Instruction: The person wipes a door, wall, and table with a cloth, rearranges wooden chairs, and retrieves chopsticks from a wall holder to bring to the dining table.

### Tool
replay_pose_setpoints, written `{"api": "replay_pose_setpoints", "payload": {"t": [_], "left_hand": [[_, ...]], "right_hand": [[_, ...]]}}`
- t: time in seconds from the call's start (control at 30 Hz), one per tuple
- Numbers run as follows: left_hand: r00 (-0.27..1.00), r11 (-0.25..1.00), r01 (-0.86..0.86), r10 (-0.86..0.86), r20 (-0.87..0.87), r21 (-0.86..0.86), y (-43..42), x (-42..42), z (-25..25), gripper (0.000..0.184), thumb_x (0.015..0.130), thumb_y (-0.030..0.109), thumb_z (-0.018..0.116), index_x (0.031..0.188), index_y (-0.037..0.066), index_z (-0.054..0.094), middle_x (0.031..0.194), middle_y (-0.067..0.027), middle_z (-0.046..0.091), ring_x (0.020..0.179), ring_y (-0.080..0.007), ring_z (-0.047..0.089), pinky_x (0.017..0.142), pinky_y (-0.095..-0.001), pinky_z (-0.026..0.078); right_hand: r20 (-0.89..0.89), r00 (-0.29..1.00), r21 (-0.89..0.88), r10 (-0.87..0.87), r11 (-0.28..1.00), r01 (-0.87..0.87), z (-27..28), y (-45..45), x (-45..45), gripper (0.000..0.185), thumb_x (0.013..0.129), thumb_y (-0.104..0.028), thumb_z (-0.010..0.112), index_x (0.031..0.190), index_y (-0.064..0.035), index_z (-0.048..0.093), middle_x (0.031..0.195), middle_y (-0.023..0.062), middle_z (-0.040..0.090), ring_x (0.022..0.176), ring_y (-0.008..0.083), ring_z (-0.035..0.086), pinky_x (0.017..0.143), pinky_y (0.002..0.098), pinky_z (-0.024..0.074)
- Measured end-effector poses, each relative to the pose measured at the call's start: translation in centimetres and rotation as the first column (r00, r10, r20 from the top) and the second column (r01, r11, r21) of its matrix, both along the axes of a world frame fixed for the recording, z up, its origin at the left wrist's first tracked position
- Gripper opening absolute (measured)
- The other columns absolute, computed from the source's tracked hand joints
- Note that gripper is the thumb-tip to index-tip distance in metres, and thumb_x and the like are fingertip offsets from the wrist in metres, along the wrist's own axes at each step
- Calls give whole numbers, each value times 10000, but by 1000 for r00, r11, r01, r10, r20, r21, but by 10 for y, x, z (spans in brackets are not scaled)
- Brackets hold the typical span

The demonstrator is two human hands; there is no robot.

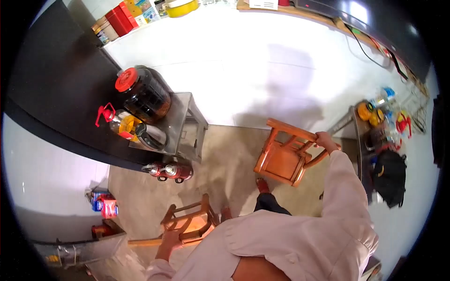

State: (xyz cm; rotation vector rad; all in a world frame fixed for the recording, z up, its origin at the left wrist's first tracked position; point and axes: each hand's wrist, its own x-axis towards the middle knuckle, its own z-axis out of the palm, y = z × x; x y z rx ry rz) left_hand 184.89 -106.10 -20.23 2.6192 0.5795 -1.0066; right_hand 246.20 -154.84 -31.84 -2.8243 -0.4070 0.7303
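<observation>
My right hand (326, 140) is wrapped round the top rail of a reddish-brown wooden chair (281, 161). That chair stands tilted or turned in front of me to the right, its square seat facing up at me. At the lower left, my left hand (172, 239) grips a second wooden chair (196, 223) of the same kind by its back. Part of the left chair is hidden by my pale sleeve and body. Whether either chair's legs touch the floor, I cannot tell.
A metal stand (183, 126) at the left bears a large dark jar (147, 96) with a red lid and a kettle (152, 136). Two red vacuum flasks (178, 172) stand below it. At the right, a side table (358, 136) carries bottles, with a black bag (390, 178) beside it.
</observation>
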Motion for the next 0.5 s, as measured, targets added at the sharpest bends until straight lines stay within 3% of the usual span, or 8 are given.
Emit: {"api": "replay_pose_setpoints", "payload": {"t": [0.07, 0.2, 0.23, 0.27, 0.37, 0.4, 0.43, 0.5], "left_hand": [[994, 996, 83, -80, -69, 39, -16, 37, -3, 618, 722, 152, 584, 1309, 288, 445, 817, -101, 671, 878, -279, 629, 1009, -535, 274], [993, 995, 100, -100, -60, -1, -30, 85, -6, 611, 726, 162, 567, 1308, 301, 442, 778, -104, 663, 836, -274, 628, 976, -507, 314], [995, 998, 52, -56, -83, -43, -41, 117, 18, 593, 723, 158, 569, 1292, 284, 460, 772, -108, 661, 840, -272, 626, 949, -485, 341], [995, 999, 33, -36, -92, -35, -45, 125, 12, 608, 707, 135, 576, 1289, 267, 460, 810, -104, 662, 851, -279, 621, 827, -451, 420], [975, 988, 152, -147, 165, -14, -51, 128, -12, 496, 705, 125, 574, 1185, 244, 548, 828, -86, 653, 868, -273, 617, 788, -444, 433], [966, 980, 196, -190, 173, -17, -51, 127, -25, 375, 704, 130, 580, 1067, 221, 594, 813, -81, 643, 861, -267, 614, 797, -439, 420], [955, 971, 240, -232, 183, -19, -50, 126, -37, 260, 703, 134, 585, 949, 198, 641, 799, -77, 633, 855, -260, 611, 805, -435, 407], [960, 960, 278, -277, 42, -15, -58, 158, -33, 154, 702, 141, 593, 839, 176, 654, 770, -81, 624, 848, -255, 606, 835, -434, 379]], "right_hand": [[115, 993, -87, 13, 996, -2, -3, 5, 43, 356, 673, -111, 728, 1004, -76, 600, 960, 131, 637, 966, 300, 590, 807, 448, 442], [278, 959, -221, -50, 969, 115, -25, 30, 101, 333, 766, -145, 648, 1085, -132, 551, 1096, 94, 592, 1099, 285, 520, 879, 509, 391], [314, 948, -254, -50, 958, 134, -28, 32, 113, 332, 787, -148, 624, 1108, -145, 536, 1125, 85, 579, 1126, 285, 501, 889, 523, 378], [283, 958, -259, -50, 957, 127, -45, 32, 135, 450, 751, -253, 678, 1142, -114, 505, 1172, 103, 549, 1158, 318, 473, 904, 541, 379], [128, 991, -345, 40, 938, 7, 9, 58, 144, 539, 751, -271, 640, 1195, -14, 474, 1216, 142, 511, 1147, 296, 477, 998, 481, 337], [-30, 1000, -252, 1, 968, -9, 4, 56, 164, 822, 663, -346, 694, 1296, 51, 353, 1325, 200, 404, 1237, 319, 384, 1017, 459, 327], [11, 1000, -283, 23, 959, -19, -5, 56, 173, 876, 650, -360, 700, 1317, 57, 314, 1350, 201, 373, 1255, 327, 356, 1020, 458, 327], [90, 994, -347, 70, 937, -34, -17, 60, 183, 985, 625, -387, 712, 1358, 69, 236, 1398, 203, 310, 1290, 344, 301, 1028, 457, 326]]}}
